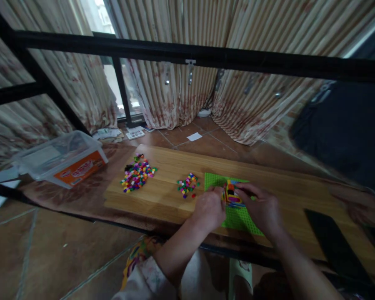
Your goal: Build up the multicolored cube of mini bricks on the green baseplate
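Observation:
A green studded baseplate lies on the wooden board. On it stands a small build of coloured bricks, mostly red, yellow and orange. My left hand is curled at the build's left side, its fingers pinched against it. My right hand is closed on the build from the right, fingertips on its top. A small heap of loose coloured bricks lies just left of the baseplate. A larger heap lies further left on the board.
A clear plastic tub with an orange label sits at the left end of the table. A dark flat object lies at the right. A black metal frame crosses overhead. Curtains hang behind. Papers lie on the tiled floor.

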`<state>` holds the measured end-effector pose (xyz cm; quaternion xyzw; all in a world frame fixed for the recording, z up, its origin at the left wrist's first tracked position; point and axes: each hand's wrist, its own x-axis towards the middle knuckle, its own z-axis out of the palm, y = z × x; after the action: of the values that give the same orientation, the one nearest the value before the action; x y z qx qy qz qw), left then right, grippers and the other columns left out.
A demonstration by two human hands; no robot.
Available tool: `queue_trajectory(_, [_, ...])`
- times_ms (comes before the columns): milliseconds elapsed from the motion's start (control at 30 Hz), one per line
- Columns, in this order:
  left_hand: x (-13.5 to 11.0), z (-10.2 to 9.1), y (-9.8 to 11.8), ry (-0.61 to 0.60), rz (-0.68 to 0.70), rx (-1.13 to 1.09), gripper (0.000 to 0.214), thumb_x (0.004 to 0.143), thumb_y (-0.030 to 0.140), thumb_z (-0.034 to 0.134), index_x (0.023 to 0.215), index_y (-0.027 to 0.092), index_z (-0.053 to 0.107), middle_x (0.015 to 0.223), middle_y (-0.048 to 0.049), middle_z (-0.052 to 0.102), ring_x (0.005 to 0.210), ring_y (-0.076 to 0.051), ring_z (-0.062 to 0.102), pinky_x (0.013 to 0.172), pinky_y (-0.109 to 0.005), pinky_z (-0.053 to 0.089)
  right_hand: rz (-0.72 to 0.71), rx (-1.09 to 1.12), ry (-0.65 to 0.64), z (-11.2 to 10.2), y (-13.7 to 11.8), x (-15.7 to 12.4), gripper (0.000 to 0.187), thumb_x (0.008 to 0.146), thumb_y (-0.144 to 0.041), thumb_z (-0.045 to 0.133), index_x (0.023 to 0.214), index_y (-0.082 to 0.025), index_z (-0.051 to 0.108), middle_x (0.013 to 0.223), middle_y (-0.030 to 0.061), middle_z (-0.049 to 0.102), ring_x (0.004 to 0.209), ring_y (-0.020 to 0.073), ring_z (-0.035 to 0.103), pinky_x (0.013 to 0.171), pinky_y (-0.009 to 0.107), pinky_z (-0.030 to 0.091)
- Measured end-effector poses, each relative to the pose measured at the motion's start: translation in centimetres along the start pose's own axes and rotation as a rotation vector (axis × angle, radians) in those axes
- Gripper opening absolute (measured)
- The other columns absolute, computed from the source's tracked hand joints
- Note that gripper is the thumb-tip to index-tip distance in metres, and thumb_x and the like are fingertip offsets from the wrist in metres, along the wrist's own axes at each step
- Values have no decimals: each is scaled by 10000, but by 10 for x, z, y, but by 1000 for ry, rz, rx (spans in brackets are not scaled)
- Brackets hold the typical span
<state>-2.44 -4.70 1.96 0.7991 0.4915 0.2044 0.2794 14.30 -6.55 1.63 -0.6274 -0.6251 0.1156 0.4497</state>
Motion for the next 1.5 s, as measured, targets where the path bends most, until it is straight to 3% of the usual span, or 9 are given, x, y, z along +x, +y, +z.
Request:
queue_trajectory(233, [1, -7, -7, 8, -38, -7, 385, 848, 160, 546, 1230, 169, 590, 1118, -103, 699, 1013, -243, 683, 931, -370, 536, -56, -45, -13, 8, 0, 0, 221, 862, -386, 586, 907, -227, 733, 924, 61, 746, 800, 223, 697, 750, 379, 553])
queue_trajectory(433, [0, -5, -5, -26, -24, -18, 405, 862, 175, 542, 1263, 219, 570, 1196, -74, 662, 998, -210, 673, 935, -336, 521, -194, -244, -16, 10, 0, -1, 203, 888, -283, 542, 935, -238, 734, 926, 70, 740, 878, 248, 662, 806, 411, 525])
queue_trajectory(633, [-3, 4, 2, -23, 66, -50, 389, 856, 126, 484, 1229, 195, 570, 1173, -77, 643, 989, -200, 662, 912, -311, 526, -229, -407, -9, 10, -4, -4, 289, 877, -233, 540, 1124, -231, 689, 888, 66, 724, 891, 265, 602, 837, 415, 491])
queue_trajectory(967, [0, 9, 0, -18, 79, -82, 475, 864, 108, 475, 1322, 224, 522, 1244, -71, 622, 1038, -200, 645, 942, -316, 520, -128, -375, 36, 11, -8, -4, 285, 852, -207, 543, 1089, -227, 699, 933, 75, 727, 899, 266, 603, 845, 426, 478])
queue_trajectory(1100, [0, 11, 0, -19, 93, -81, 480, 872, 127, 486, 1341, 229, 509, 1255, -60, 614, 990, -192, 656, 919, -317, 528, 20, -254, 93, 7, -8, -2, 251, 812, -244, 588, 1026, -197, 712, 949, 82, 734, 915, 261, 628, 832, 411, 495])
queue_trajectory(1300, [0, 14, -1, -10, 112, -37, 472, 892, 155, 491, 1358, 225, 479, 1291, -66, 595, 1054, -204, 644, 944, -328, 524, 267, 59, 125, 6, 8, 2, 302, 796, -389, 606, 983, -176, 708, 926, 92, 737, 749, 212, 665, 722, 370, 531])
queue_trajectory(1500, [-1, 13, 2, -23, 146, 60, 442, 914, 147, 445, 1351, 210, 467, 1309, -83, 574, 1110, -214, 621, 975, -330, 515, 256, -88, 152, 11, 9, 3, 389, 760, -433, 653, 1039, -168, 712, 1021, 129, 699, 952, 282, 636, 865, 455, 492])
